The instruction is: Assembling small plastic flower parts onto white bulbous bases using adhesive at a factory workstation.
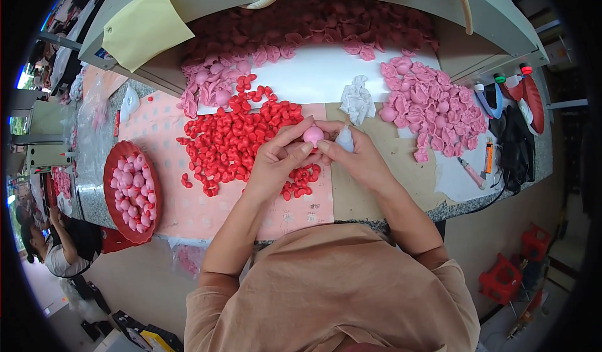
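Note:
A round pink ball piece (313, 134) with a bit of red at its lower edge is pinched between both hands over the middle of the table. My left hand (281, 152) closes on its left side with thumb and fingers. From the right, my right hand (360, 159) presses a thumb against the same piece. A small translucent squeeze bottle with a thin tip (345, 139) is tucked in my right hand. Just left of my hands spreads a heap of glossy red bean-shaped pieces (229, 136), partly hidden behind my left hand.
Pink petal-like pieces (433, 104) pile up at the right, with more under the grey housing (501, 20). A red basin (155, 189) at left holds pink balls with red parts. Crumpled tissue (358, 100), an orange cutter (488, 157) and glue bottles lie about. Another person (69, 245) is far left.

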